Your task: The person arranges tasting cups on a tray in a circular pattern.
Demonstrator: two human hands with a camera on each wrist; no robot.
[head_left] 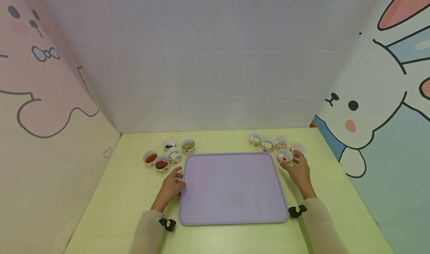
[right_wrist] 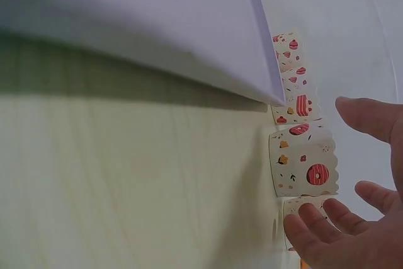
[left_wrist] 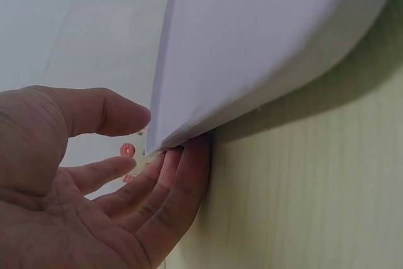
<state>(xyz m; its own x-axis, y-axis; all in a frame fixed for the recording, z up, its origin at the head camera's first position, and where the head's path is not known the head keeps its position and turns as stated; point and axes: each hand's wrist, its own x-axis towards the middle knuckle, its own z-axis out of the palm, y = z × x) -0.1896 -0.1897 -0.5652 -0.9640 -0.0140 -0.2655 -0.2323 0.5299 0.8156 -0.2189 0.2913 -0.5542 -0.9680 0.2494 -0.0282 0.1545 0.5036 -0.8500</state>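
Observation:
A shallow lavender tray (head_left: 231,188) lies flat on the table. My left hand (head_left: 171,186) is at the tray's left edge; in the left wrist view its fingertips (left_wrist: 195,149) meet the outer side while the thumb stays apart from the rim. Past the tray's far right corner, my right hand (head_left: 299,172) reaches over the nearest paper cup (head_left: 284,157), which has something red inside. Its thumb and fingers are spread around that cup (right_wrist: 305,162), without closing on it in the right wrist view. Another cup (head_left: 297,148) stands just behind these fingers.
More printed paper cups stand at the back right, among them one cup (head_left: 267,145) with yellow and white contents. At the back left are several others, including a cup (head_left: 162,164) with red contents and a cup (head_left: 188,146) with yellowish ones. Walls enclose the table's back and sides.

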